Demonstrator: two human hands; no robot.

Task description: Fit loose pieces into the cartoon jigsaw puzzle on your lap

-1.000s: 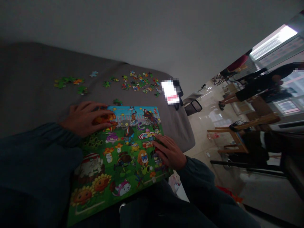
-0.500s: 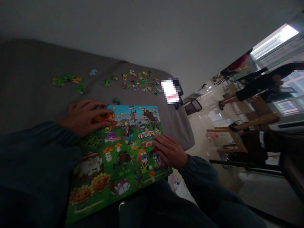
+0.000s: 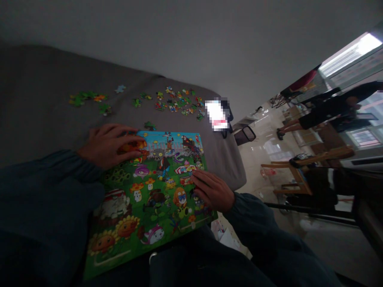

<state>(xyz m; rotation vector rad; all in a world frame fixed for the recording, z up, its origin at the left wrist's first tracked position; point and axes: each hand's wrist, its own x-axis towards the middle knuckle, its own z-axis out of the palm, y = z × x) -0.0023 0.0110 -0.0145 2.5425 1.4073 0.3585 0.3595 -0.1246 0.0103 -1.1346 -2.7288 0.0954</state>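
A colorful puzzle board printed with cartoon plants and zombies lies tilted across my lap. My left hand rests on its upper left part, fingers stretched over an orange pumpkin picture, the thumb spread apart. On the board's right side lies my right hand, its fingers extended flat on the printed surface. Whether anything is under either palm is hidden. Just past the board's top edge sits a green puzzle piece.
Loose pieces are scattered on the grey cloth surface, with a green cluster and a pale blue piece at left. A bright, pixelated phone-like object lies right. Beyond are a wooden chair and a standing person.
The view has shifted slightly, moving the background a little to the right. Both hands stay on the board in nearly the same places, the right one marginally further left.
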